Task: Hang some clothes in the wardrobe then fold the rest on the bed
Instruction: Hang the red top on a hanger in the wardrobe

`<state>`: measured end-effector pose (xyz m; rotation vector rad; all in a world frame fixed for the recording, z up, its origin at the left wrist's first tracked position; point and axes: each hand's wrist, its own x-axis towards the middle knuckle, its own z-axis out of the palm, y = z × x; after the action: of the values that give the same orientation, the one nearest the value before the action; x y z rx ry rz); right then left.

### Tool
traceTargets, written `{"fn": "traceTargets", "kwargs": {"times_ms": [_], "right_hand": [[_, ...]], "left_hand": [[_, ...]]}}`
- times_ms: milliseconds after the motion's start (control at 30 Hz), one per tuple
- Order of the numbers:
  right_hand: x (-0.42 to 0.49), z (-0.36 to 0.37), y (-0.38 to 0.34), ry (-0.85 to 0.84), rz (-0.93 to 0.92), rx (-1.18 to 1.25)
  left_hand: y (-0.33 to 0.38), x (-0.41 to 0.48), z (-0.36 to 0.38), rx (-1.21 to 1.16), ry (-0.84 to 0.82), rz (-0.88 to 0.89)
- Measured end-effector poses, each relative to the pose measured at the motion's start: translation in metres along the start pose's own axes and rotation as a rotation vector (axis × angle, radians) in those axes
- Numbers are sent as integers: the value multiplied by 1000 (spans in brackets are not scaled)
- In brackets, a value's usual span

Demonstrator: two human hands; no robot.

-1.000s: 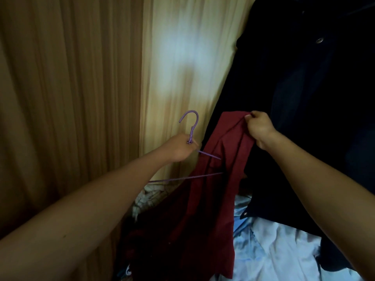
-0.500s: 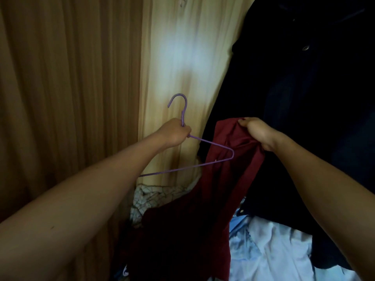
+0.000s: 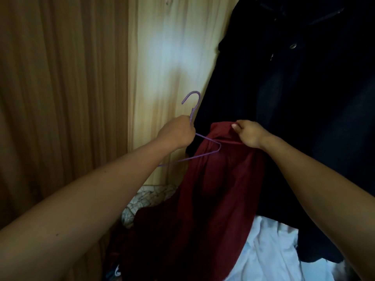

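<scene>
1. I am watching the left hand (image 3: 176,134) gripping a purple wire hanger (image 3: 207,138) at the base of its hook, fingers curled tight around the wire, with the hook pointing up.
2. The right hand (image 3: 248,134) is pinching the top edge of a dark red garment (image 3: 213,199) between thumb and fingers, holding it up just beside the hanger.
3. The hanger's right shoulder tip is lying against the red fabric just below that held edge; I cannot tell whether it is inside the opening.
4. The red garment is hanging down from the right hand in front of the wardrobe's pale wooden back wall (image 3: 172,57), its lower part trailing toward the wardrobe's bottom edge.
5. A dark jacket (image 3: 284,98) is hanging behind and to the right of both hands.
6. White cloth (image 3: 269,250) is lying crumpled at the wardrobe's bottom right, and a patterned cloth (image 3: 146,197) is bunching at the bottom left, near the brown side panel (image 3: 60,98).
</scene>
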<state>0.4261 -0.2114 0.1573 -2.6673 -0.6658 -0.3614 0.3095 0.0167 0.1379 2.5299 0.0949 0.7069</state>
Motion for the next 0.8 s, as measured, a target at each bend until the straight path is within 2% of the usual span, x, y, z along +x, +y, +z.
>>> {"fn": "traceTargets", "kwargs": {"times_ms": [167,300,367,500,633,733,800], "right_hand": [[-7,-12,16,119,135,-284],[-13,-18,27,167,192,-337],[-14,-17,29,170,149,-219],[-15,-16,12,161,-32,218],[-33,-20,-29,25,-128,600],[-47,-30,-44,-123,-132,810],[-56,-38,-46,-254,-100,778]], "left_hand": [[9,1,-6,-77,-50,6],[18,2,-24,-144,-131,35],[21,2,-28,-156,-112,40],[24,0,-16,-146,-109,49],[27,-6,6,-180,-117,68],[31,-10,18,-371,-81,-5],[31,-14,22,-586,-93,-104]]}}
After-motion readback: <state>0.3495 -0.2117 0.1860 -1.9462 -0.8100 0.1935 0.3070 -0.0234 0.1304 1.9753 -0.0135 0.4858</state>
